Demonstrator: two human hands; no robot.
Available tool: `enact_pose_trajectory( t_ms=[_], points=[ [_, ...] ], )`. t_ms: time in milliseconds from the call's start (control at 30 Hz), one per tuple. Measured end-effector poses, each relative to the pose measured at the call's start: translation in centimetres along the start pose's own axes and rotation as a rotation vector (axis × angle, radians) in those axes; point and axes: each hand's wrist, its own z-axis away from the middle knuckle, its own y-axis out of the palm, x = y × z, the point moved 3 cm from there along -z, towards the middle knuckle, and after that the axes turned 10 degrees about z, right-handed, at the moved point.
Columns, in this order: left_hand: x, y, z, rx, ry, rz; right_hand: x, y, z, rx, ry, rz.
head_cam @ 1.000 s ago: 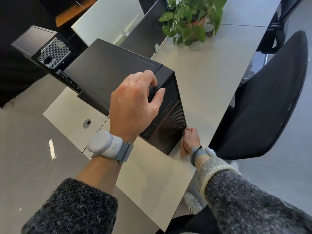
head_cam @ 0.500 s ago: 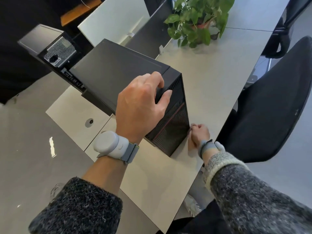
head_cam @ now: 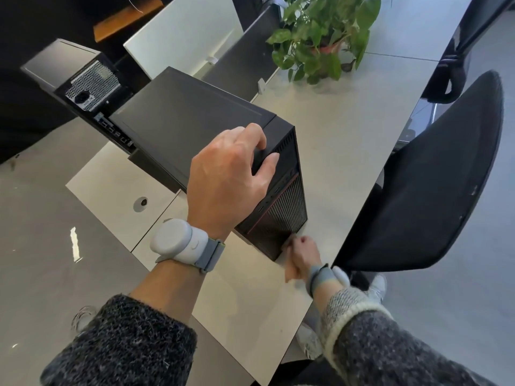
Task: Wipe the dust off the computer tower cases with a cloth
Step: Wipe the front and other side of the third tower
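We stood the tower (head_cam: 195,129) upright on the desk (head_cam: 342,140). Our left hand (head_cam: 228,179) clamped its top front corner. Our right hand (head_cam: 302,257), blurred, was fisted at the bottom front edge; any cloth was hidden.

Dark grey knitted sleeves (head_cam: 125,341); pale grey wristbands (head_cam: 181,243) on both wrists.
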Motion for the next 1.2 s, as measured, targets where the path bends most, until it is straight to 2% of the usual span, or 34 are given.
enact_pose_trajectory(
  t_ms=[100,233,333,433,667,800,867,967,1033,1100,1200],
  points=[
    [-0.1,0.0,0.0,-0.004,-0.001,-0.012,1.5,-3.4,-3.4,-0.076,0.009,-0.042],
    [0.0,0.1,-0.1,-0.002,-0.007,-0.013,-0.2,-1.1,-3.1,-0.108,0.042,-0.175],
    [0.0,0.2,0.0,-0.002,-0.011,-0.014,-1.8,3.2,0.2,0.002,0.028,-0.264],
    [0.0,0.1,0.1,0.004,-0.006,-0.011,-2.4,3.9,2.3,0.103,-0.015,-0.231],
    [-0.1,0.1,0.1,-0.008,-0.008,-0.005,2.7,-4.8,-3.6,-0.178,-0.083,-0.239],
    [-0.1,0.1,0.0,-0.013,-0.006,-0.007,3.1,-4.2,-1.6,-0.248,-0.088,-0.318],
    [-0.1,0.1,0.0,-0.014,-0.011,-0.011,1.8,-0.9,-0.3,-0.185,-0.075,-0.286],
    [-0.1,0.1,-0.1,-0.017,-0.012,-0.009,-1.1,3.7,2.0,0.040,-0.075,-0.122],
    [0.0,0.0,0.0,-0.017,-0.014,-0.007,-2.2,4.0,2.0,0.125,-0.082,-0.051],
    [0.0,0.1,0.1,-0.012,-0.014,-0.004,-1.8,2.3,0.2,0.083,-0.075,-0.052],
    [0.0,0.1,0.1,-0.014,-0.014,-0.003,0.7,-1.8,-2.5,-0.094,-0.066,-0.147]
  ],
)
